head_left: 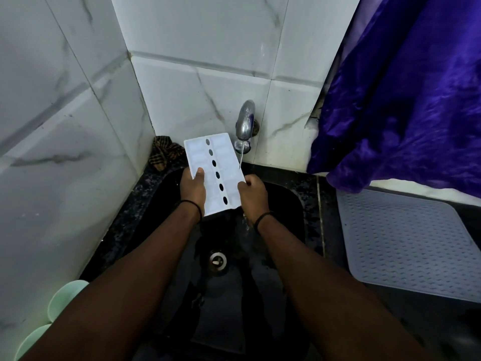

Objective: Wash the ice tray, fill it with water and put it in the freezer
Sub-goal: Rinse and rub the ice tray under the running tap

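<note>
I hold a white plastic ice tray over the black sink, its long side pointing away from me and a row of oval holes down its middle. My left hand grips its left edge with the thumb on top. On the right edge, my right hand grips near the tray's near corner. A chrome tap on the tiled wall runs a thin stream of water that falls beside the tray's right edge, just above my right hand.
A brown checked cloth lies in the back left corner of the counter. A grey dotted mat covers the counter on the right, under a hanging purple cloth. Pale green bowls sit at the lower left. The sink drain lies below my arms.
</note>
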Tool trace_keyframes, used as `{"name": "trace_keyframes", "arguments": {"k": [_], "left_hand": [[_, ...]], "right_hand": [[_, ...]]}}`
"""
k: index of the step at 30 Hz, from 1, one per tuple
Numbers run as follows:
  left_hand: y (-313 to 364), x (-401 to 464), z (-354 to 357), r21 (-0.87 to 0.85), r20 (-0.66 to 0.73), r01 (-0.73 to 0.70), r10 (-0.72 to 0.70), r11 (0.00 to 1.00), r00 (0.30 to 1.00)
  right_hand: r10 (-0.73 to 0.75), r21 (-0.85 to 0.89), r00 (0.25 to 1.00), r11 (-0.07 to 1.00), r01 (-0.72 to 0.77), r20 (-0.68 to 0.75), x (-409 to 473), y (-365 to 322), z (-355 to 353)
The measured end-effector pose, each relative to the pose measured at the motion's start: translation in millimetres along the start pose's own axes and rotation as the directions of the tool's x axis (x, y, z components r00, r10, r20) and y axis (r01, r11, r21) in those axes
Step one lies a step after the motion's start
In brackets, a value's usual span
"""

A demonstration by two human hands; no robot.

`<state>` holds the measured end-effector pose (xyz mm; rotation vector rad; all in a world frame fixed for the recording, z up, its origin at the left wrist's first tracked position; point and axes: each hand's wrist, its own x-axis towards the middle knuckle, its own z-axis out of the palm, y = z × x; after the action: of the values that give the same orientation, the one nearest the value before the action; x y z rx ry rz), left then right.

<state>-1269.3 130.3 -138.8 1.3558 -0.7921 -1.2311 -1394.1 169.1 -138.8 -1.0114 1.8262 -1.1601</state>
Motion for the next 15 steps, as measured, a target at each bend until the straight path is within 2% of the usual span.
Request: {"name": "trace_keyframes", "arguments": {"k": [3, 4, 7, 11, 15], "left_hand": [[-3.8, -5.1, 7.1, -0.029, -0.03, -0.037, 0.036, 0.999, 0.999], [-5.2, -7.0, 9.2, -0.03, -0.037, -0.051, 0.05, 0.998, 0.998], [-8.9, -10.5, 9.9, -0.011, -0.066, -0.064, 0.063, 0.998, 0.996], [-7.4, -1.8, 0.9, 0.01, -0.095, -0.058, 0.058, 0.998, 0.994], [-0.6, 0.9, -4.9, 0.139, -0.081, -0.205, 0.217, 0.969, 0.973]], "right_hand": [[0.129, 0.227, 0.991, 0.967, -0.116, -0.043, -5.7, 0.9, 1.9], [0.156, 0.231, 0.986, 0.963, -0.139, -0.058, -7.9, 2.0, 2.4], [0.19, 0.102, 0.979, 0.978, -0.182, -0.074, -15.3, 2.6, 3.5], [0.158, 0.288, 0.978, 0.938, -0.191, 0.132, -21.9, 6.0, 2.1], [0.148, 0.3, 0.95, 0.925, -0.231, 0.275, -26.1, 10.4, 0.6]]}}
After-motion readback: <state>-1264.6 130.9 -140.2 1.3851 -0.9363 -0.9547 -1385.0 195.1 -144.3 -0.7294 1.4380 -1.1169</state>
